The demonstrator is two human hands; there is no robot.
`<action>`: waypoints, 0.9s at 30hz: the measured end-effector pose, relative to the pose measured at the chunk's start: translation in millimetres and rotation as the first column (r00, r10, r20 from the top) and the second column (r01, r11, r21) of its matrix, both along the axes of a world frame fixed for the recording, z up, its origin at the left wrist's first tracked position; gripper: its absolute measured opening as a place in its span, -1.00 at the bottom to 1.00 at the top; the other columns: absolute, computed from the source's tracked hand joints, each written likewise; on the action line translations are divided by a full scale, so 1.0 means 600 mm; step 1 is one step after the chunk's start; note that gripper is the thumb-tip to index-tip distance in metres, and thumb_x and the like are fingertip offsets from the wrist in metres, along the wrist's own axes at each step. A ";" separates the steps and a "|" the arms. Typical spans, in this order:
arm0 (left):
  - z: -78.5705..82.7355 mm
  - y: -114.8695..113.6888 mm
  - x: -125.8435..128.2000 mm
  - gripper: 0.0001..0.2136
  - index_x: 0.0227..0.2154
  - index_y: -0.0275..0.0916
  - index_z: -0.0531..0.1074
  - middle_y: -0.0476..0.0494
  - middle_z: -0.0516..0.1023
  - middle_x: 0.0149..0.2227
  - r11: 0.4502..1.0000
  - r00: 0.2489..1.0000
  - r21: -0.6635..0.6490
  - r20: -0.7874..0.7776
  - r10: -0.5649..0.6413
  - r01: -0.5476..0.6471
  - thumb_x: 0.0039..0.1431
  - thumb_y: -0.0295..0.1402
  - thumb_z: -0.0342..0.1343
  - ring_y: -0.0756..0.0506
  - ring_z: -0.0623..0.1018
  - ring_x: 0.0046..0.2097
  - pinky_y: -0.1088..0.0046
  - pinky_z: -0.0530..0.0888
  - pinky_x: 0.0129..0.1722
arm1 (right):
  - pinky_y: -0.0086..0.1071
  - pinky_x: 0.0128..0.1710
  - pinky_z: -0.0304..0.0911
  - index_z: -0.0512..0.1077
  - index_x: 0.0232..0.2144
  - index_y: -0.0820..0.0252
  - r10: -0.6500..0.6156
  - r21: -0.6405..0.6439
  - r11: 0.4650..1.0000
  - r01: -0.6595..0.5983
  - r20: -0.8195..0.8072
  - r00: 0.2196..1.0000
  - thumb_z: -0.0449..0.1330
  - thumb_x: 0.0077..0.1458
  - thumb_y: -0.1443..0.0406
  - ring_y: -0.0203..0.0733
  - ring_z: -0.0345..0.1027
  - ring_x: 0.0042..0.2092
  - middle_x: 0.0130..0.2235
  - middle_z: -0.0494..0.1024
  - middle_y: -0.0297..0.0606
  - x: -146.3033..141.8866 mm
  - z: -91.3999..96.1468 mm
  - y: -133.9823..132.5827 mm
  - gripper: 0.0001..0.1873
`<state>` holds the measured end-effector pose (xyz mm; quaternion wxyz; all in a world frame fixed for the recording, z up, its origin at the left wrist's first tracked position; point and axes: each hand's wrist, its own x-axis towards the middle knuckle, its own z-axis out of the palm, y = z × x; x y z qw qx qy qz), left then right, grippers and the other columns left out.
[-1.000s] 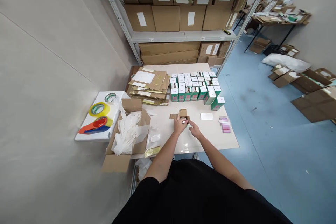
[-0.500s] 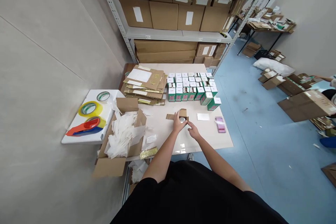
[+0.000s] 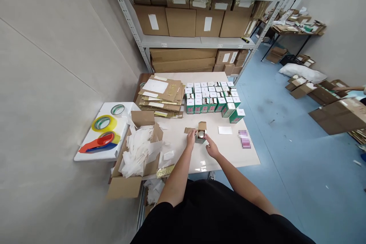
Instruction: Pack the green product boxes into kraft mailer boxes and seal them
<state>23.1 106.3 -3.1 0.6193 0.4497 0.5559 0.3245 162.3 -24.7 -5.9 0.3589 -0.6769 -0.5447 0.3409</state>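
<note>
A small open carton (image 3: pixel 201 140) stands on the table in front of me, its brown top flap raised at the back. Inside its mouth a round, pale, shiny top (image 3: pixel 201 134) shows; what it belongs to is hidden. My left hand (image 3: pixel 191 138) is closed on the carton's left side, near a flap (image 3: pixel 189 130) that sticks out to the left. On the opposite side, my right hand (image 3: pixel 211 147) grips the right edge with its fingertips. Behind it stand several rows of green-and-white cartons (image 3: pixel 206 101). A white card (image 3: pixel 225 130) lies to the right.
Flattened cardboard (image 3: pixel 161 91) is stacked at the back left. A box of white paper (image 3: pixel 136 152) stands at the left, beside a white stand (image 3: pixel 85 154) with tape rolls (image 3: pixel 104 123) and a red tape dispenser (image 3: pixel 97 143). Behind the table rises a shelf rack (image 3: pixel 200 42).
My left hand has moved from over the carton to its left side, uncovering its front and opening. The right hand still touches the right edge. The view has shifted slightly.
</note>
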 end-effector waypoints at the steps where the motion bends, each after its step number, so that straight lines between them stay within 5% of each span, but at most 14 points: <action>1: -0.002 0.002 0.000 -0.68 -0.23 -0.26 0.60 -0.24 0.67 -0.13 1.000 1.000 0.001 0.001 -0.010 0.010 0.17 -0.09 0.20 -0.20 0.63 -0.03 0.30 0.52 0.00 | 0.02 0.34 0.22 0.31 0.33 0.00 0.020 -0.008 1.000 -0.019 0.032 0.999 0.02 -0.07 0.50 -0.03 0.15 0.40 0.42 0.25 -0.27 0.001 -0.001 -0.001 -0.13; 5: -0.008 0.016 0.004 -0.63 -0.17 -0.27 0.57 -0.21 0.66 -0.16 0.997 0.997 -0.001 -0.020 -0.079 0.079 -0.12 -0.36 0.41 -0.16 0.64 -0.14 0.27 0.53 0.00 | 0.04 0.33 0.20 0.22 0.38 0.03 0.085 -0.082 0.994 -0.076 0.113 0.990 0.03 -0.09 0.53 0.00 0.28 0.30 0.34 0.38 -0.20 0.005 0.001 0.002 -0.06; 10: -0.001 0.043 0.020 -0.47 -0.10 -0.26 0.54 -0.24 0.63 -0.06 0.981 0.980 -0.002 -0.030 -0.194 0.194 -0.27 -0.62 0.34 -0.16 0.63 -0.09 0.27 0.52 0.03 | 0.00 0.28 0.24 0.34 0.27 0.06 0.068 -0.102 0.993 -0.062 0.058 0.996 0.07 -0.12 0.51 0.01 0.34 0.24 0.19 0.51 -0.18 0.006 0.013 0.013 -0.16; 15: 0.011 0.051 0.010 -0.43 -0.05 -0.19 0.50 -0.19 0.52 0.16 0.943 0.947 0.099 0.002 -0.321 0.319 -0.25 -0.60 0.31 -0.18 0.54 0.13 0.31 0.48 0.11 | -0.10 0.04 0.43 0.41 -0.07 0.04 -0.143 -0.071 0.989 0.132 -0.202 0.969 0.09 -0.05 0.38 -0.03 0.47 0.11 0.22 0.47 -0.20 0.012 0.022 0.008 -0.56; 19: 0.010 0.036 -0.020 -0.52 -0.11 -0.20 0.53 -0.22 0.50 0.16 0.889 0.906 0.190 0.002 -0.424 0.416 -0.21 -0.53 0.37 -0.24 0.47 0.22 0.25 0.44 0.16 | -0.14 -0.06 0.46 0.36 -0.02 0.03 -0.307 -0.026 0.951 0.309 -0.216 0.927 0.15 0.05 0.24 -0.04 0.49 0.02 0.09 0.52 -0.19 0.019 0.025 0.008 -0.60; 24: 0.005 0.020 -0.034 -0.62 -0.23 -0.24 0.62 -0.33 0.31 0.34 0.901 0.911 0.176 0.048 -0.410 0.397 -0.22 -0.45 0.45 -0.33 0.42 0.30 0.20 0.41 0.22 | -0.10 0.04 0.43 0.35 0.15 -0.01 -0.204 0.047 0.977 0.210 -0.109 0.973 0.15 0.11 0.25 -0.03 0.42 0.11 0.24 0.39 -0.14 0.022 0.020 0.033 -0.47; 27: 0.002 0.014 -0.027 -0.68 -0.28 -0.25 0.63 -0.32 0.38 0.30 0.915 0.931 0.182 -0.002 -0.366 0.360 -0.21 -0.45 0.43 -0.31 0.47 0.26 0.17 0.42 0.23 | -0.07 0.12 0.38 0.42 0.09 0.01 -0.112 0.056 0.992 0.116 -0.066 0.991 0.12 0.13 0.30 -0.02 0.38 0.17 0.21 0.41 -0.14 0.026 0.008 0.048 -0.54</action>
